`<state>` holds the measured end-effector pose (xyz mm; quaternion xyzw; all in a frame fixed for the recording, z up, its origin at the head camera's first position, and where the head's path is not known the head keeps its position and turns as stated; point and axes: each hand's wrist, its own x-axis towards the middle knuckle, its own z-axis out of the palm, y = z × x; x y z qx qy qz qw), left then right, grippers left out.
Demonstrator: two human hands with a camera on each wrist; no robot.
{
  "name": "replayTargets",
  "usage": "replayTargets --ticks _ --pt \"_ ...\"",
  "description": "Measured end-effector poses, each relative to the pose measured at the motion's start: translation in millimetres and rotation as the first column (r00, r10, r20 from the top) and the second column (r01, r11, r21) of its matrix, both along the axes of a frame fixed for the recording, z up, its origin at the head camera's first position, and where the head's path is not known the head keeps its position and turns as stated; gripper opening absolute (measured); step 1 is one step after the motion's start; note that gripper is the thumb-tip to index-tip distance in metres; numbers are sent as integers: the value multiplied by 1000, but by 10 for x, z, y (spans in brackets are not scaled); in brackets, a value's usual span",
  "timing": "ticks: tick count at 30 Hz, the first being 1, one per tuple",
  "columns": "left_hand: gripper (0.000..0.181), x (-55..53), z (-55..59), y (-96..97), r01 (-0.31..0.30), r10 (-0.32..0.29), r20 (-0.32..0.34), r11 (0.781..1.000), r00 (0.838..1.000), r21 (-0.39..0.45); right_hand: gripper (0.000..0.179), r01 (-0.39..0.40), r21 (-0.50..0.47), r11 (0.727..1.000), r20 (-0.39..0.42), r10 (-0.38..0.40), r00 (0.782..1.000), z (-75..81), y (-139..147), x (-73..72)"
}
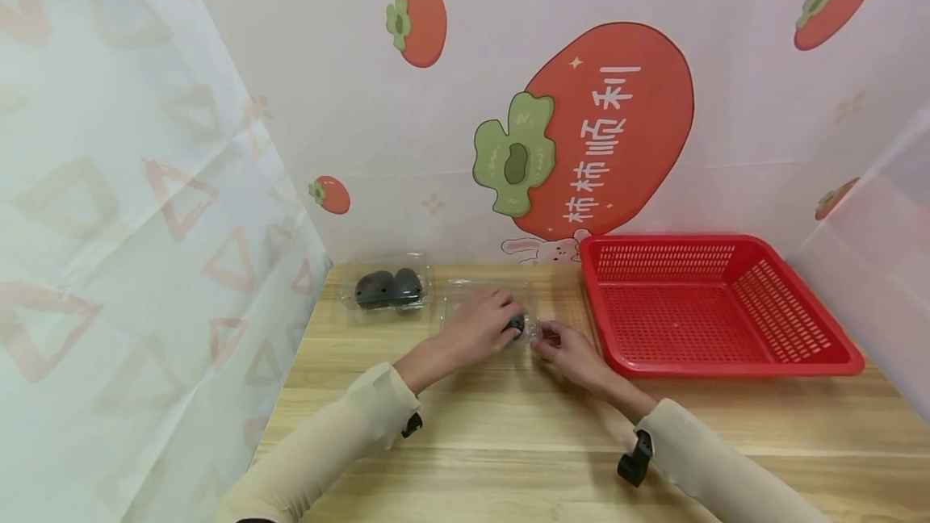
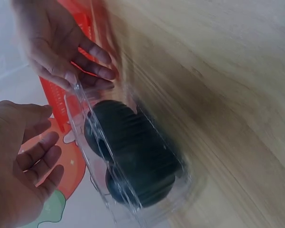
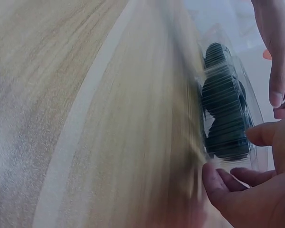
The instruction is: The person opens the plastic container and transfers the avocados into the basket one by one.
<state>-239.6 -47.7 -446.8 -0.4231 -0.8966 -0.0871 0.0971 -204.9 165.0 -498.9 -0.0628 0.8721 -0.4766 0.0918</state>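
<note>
A clear plastic clamshell box (image 1: 452, 294) rests on the wooden table, with dark, smooth oval fruits (image 2: 137, 147) inside it. In the head view my left hand (image 1: 475, 328) covers most of them. The left wrist view shows that hand (image 2: 26, 159) beside the lid, its fingers loosely bent and holding nothing. At the box's right end, my right hand (image 1: 574, 357) pinches the edge between thumb and fingers. Seen from the right wrist, its thumb (image 3: 261, 134) lies by the lid and a fingertip sits low at the end wall.
Left of the hands stands another clear box (image 1: 349, 297) with dark fruits (image 1: 388, 287) in it. A red perforated plastic basket (image 1: 734, 370) is on the right. Behind the wooden table (image 1: 508, 458) hangs a printed cloth (image 1: 465, 103), with more cloth at both sides.
</note>
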Motion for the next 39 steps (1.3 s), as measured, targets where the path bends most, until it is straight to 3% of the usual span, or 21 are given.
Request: replayTargets --ticks 9,14,17,32,39 --pt "18 -4 -103 144 23 -23 -16 999 1000 -34 22 -6 -160 987 58 16 998 -41 39 -28" --pt "15 -5 -143 199 6 -6 11 999 1000 -51 18 -40 -377 925 136 98 986 -85 51 -57" --pt "15 -11 -159 226 -4 6 28 998 1000 -70 19 -46 -444 895 173 137 975 -103 63 -68" --pt "11 -7 -178 299 -11 12 13 995 1000 -103 15 -22 -551 834 214 167 962 -180 135 -47" --pt "11 2 -161 318 -12 13 6 993 1000 -121 13 -15 -549 835 218 161 963 -176 133 -23"
